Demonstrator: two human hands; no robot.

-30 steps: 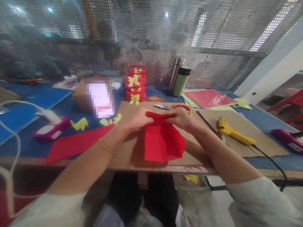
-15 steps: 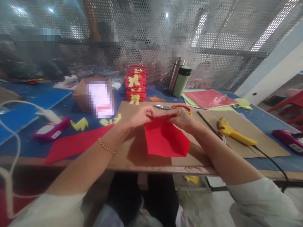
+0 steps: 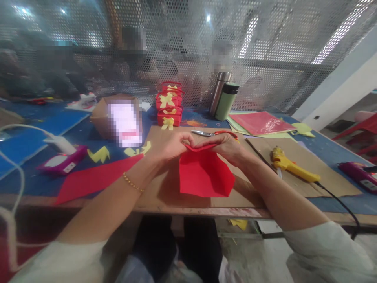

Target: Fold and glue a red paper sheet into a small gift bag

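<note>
Both hands pinch the far edge of a sheet of red paper, where a narrow strip is folded over. My left hand is closed on the left end of that fold, and my right hand grips its right end. The sheet's near part hangs bent over a brown cardboard mat. Just beyond my hands lie scissors with red and yellow handles, partly hidden by my right hand. Another flat red sheet lies by my left forearm.
Small red boxes with yellow bows stand at the back, left of a green bottle. A yellow glue gun rests on cardboard at right, its cord over the edge. A phone with a lit screen leans at left near a purple power strip.
The folded strip along the far edge now bows slightly down in the middle between my fingers. The sheet's near part has shifted a little left. My hands have hardly moved.
</note>
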